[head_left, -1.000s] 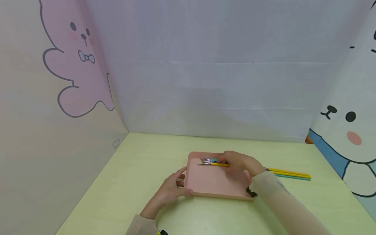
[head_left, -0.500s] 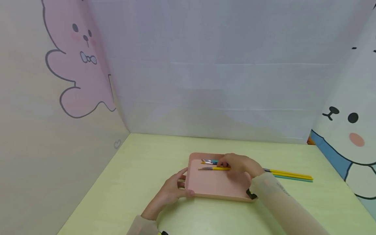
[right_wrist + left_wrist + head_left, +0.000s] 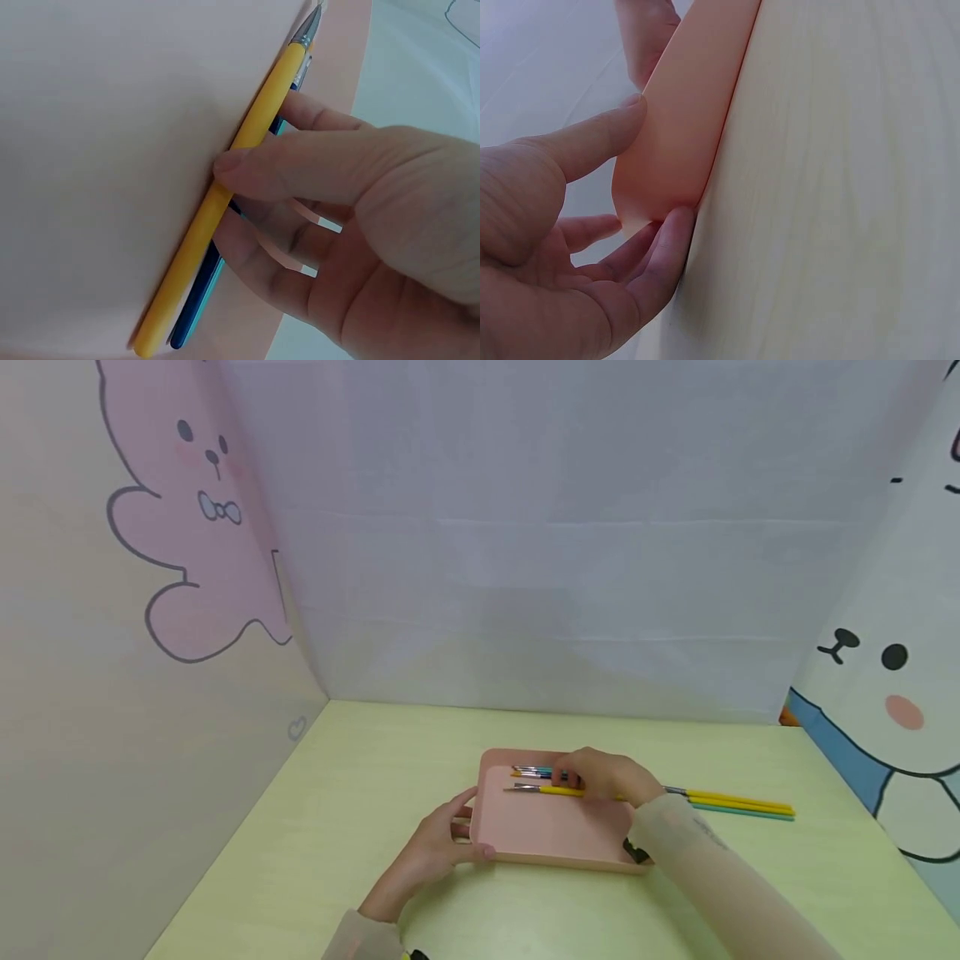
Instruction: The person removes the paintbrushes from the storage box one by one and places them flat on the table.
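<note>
A shallow pink tray [image 3: 540,831] sits on the table. My left hand [image 3: 431,847] holds its near left corner, thumb against one wall and fingers curled at the other, as the left wrist view shows. Over the tray's right part, my right hand [image 3: 607,777] pinches a yellow paintbrush [image 3: 262,105], thumb on top of the handle. The brush lies low over the tray floor, bristles toward the left. Beside it, along the far wall, lie a dark blue paintbrush [image 3: 199,296] and a turquoise one [image 3: 215,276], partly hidden behind the fingers.
Right of the tray, two yellow paintbrushes [image 3: 738,799] and a turquoise paintbrush [image 3: 742,812] lie on the pale table [image 3: 390,752], their left ends behind the right arm. A pale curtain [image 3: 562,610] closes off the back, and printed cartoon sheets stand at both sides.
The yellow paintbrush has come toward me, away from the blue and turquoise ones, with my right hand on it. The left hand keeps its place on the tray corner.
</note>
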`<action>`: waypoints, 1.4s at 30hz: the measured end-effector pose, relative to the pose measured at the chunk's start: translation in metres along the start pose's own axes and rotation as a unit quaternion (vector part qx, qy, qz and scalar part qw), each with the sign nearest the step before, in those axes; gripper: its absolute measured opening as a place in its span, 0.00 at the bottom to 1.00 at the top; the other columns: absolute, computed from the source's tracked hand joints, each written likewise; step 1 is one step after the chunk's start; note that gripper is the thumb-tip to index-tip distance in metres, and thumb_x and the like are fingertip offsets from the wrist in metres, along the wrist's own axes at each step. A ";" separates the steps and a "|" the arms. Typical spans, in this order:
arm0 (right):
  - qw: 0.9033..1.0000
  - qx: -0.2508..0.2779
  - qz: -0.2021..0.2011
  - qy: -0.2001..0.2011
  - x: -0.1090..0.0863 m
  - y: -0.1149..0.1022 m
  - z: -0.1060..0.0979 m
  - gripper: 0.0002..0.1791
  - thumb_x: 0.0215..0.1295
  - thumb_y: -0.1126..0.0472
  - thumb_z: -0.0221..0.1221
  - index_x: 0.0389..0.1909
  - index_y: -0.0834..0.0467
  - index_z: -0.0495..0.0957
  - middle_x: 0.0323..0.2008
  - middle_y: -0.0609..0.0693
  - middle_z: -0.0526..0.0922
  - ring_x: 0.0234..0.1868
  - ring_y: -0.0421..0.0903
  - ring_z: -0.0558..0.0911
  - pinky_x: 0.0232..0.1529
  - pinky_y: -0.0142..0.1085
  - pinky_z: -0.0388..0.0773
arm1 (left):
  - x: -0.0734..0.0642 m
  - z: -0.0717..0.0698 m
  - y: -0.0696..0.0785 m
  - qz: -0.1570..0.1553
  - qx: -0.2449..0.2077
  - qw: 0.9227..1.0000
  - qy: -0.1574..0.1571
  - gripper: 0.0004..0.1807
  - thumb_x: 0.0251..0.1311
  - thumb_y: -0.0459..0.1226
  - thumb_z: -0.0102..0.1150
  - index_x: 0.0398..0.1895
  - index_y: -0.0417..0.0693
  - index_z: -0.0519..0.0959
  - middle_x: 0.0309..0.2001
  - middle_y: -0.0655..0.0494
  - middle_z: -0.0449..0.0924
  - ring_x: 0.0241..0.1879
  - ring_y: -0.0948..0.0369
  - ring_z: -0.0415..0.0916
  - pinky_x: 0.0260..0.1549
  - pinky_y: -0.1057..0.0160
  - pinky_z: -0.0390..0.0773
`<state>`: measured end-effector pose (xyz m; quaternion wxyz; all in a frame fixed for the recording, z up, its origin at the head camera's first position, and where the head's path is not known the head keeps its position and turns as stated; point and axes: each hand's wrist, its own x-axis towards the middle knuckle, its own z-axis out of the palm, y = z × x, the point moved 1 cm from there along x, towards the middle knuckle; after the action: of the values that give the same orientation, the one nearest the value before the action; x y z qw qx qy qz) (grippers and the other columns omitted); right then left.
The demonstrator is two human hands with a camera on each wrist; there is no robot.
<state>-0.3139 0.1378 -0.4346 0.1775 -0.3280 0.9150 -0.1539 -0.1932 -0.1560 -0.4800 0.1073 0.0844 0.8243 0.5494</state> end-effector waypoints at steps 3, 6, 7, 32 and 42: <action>1.000 0.002 -0.005 -0.004 0.003 0.000 0.002 0.26 0.63 0.84 0.59 0.43 0.47 0.82 0.38 0.46 0.79 0.40 0.45 0.75 0.45 0.43 0.75 | -0.002 0.000 -0.002 -0.001 -0.004 1.000 0.000 0.55 0.54 0.38 0.83 0.84 0.53 0.61 0.63 0.47 0.77 0.55 0.53 0.80 0.52 0.53 0.81; 1.000 0.003 -0.011 -0.001 0.004 0.000 0.003 0.25 0.64 0.84 0.59 0.42 0.47 0.82 0.38 0.46 0.80 0.40 0.46 0.76 0.45 0.42 0.75 | -0.004 0.000 -0.003 -0.001 -0.008 1.000 0.000 0.56 0.54 0.38 0.83 0.84 0.52 0.61 0.63 0.47 0.77 0.55 0.53 0.80 0.52 0.54 0.81; 1.000 0.004 -0.013 0.002 0.004 0.000 0.003 0.25 0.63 0.84 0.59 0.42 0.48 0.82 0.38 0.46 0.80 0.40 0.46 0.76 0.45 0.41 0.75 | -0.004 -0.001 -0.003 0.000 -0.008 1.000 0.001 0.56 0.54 0.37 0.83 0.84 0.52 0.61 0.63 0.47 0.77 0.55 0.52 0.80 0.51 0.54 0.81; 0.995 0.025 -0.059 0.078 -0.056 0.015 -0.047 0.27 0.61 0.84 0.60 0.48 0.50 0.87 0.40 0.41 0.83 0.40 0.43 0.80 0.44 0.36 0.82 | 0.002 -0.002 0.008 0.019 -0.008 1.000 -0.021 0.57 0.54 0.34 0.83 0.85 0.47 0.59 0.65 0.45 0.75 0.55 0.52 0.81 0.50 0.56 0.84; 0.992 0.040 -0.060 0.101 -0.085 0.034 -0.051 0.22 0.64 0.79 0.66 0.49 0.51 0.88 0.45 0.42 0.85 0.42 0.42 0.81 0.43 0.35 0.83 | 0.012 -0.002 0.017 -0.004 0.059 0.998 -0.032 0.62 0.52 0.40 0.85 0.86 0.48 0.54 0.68 0.42 0.71 0.56 0.50 0.79 0.57 0.43 0.79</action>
<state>-0.2931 0.2268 -0.3833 0.0875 -0.3579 0.9000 -0.2329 -0.2047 -0.1485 -0.4647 0.1304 0.1049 0.8521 0.4960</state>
